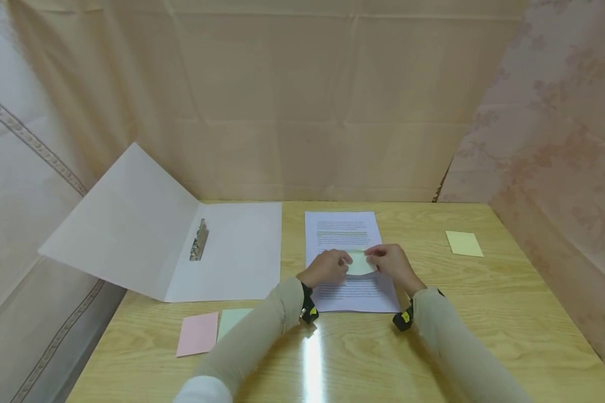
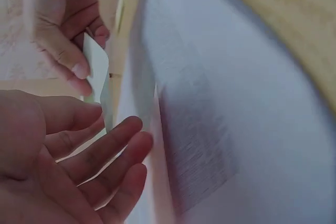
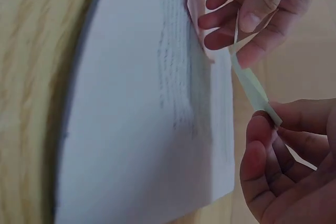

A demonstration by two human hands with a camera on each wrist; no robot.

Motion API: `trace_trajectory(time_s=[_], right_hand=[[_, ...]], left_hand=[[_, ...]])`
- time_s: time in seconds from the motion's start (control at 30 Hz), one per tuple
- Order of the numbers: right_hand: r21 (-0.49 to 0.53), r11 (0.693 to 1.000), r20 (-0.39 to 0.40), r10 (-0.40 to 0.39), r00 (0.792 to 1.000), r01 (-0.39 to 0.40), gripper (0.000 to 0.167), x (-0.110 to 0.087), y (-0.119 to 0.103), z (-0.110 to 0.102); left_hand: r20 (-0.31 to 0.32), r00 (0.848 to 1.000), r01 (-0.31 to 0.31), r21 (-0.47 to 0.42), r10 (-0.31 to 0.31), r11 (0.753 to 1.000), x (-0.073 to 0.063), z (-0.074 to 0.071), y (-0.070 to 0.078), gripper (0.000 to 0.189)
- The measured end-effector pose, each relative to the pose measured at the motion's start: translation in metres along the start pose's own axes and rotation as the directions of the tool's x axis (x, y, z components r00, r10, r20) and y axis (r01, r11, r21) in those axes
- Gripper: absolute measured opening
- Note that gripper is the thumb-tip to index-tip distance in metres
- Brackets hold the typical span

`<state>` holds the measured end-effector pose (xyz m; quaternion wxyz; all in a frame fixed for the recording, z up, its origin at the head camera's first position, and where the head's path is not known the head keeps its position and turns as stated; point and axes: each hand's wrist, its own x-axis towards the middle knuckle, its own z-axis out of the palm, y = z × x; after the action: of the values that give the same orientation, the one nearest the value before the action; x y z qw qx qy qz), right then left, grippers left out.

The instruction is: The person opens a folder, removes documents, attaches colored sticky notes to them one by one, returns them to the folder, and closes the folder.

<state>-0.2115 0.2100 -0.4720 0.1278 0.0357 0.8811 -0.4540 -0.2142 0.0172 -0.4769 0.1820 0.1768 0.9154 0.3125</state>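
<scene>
A pale green sticky note (image 1: pixel 361 263) is stretched between both hands, close over a stack of printed sheets (image 1: pixel 353 299). My left hand (image 1: pixel 327 267) pinches the note's left side between thumb and index finger, the other fingers spread loosely in the left wrist view. On the opposite side, my right hand (image 1: pixel 392 265) pinches the note with thumb and fingertips. The note (image 3: pixel 252 87) bends a little between them in the right wrist view. Lines of text and a yellow-green highlighted line show on the top sheet. Its middle is hidden by the hands and note.
An open white folder (image 1: pixel 242 252) with a metal clip (image 1: pixel 199 240) lies left of the sheets, its cover (image 1: pixel 126 229) raised. Nearer the front are a pink note pad (image 1: pixel 197 334) and a green one (image 1: pixel 232 320), partly behind the left sleeve. A yellow note pad (image 1: pixel 464 244) lies right.
</scene>
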Motion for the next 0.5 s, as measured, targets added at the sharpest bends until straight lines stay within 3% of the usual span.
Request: trace_trajectory(time_s=[0.2,0.37,0.5], right_hand=[[-0.110,0.993,0.049,-0.044,0.998,0.049,0.023,0.003,0.012,0.001],[-0.217,0.967,0.074,-0.121,0.990,0.135,0.023,0.004,0.020,0.003],[-0.261,0.953,0.082,-0.138,0.987,0.155,0.023,0.002,0.023,0.004]], left_hand=[[-0.044,0.999,-0.022,0.052,0.024,0.998,0.003,0.014,-0.002,0.026],[-0.068,0.996,-0.046,0.076,0.051,0.996,0.006,0.020,-0.004,0.025],[-0.072,0.993,-0.083,0.092,0.090,0.992,0.008,0.025,-0.006,0.025]])
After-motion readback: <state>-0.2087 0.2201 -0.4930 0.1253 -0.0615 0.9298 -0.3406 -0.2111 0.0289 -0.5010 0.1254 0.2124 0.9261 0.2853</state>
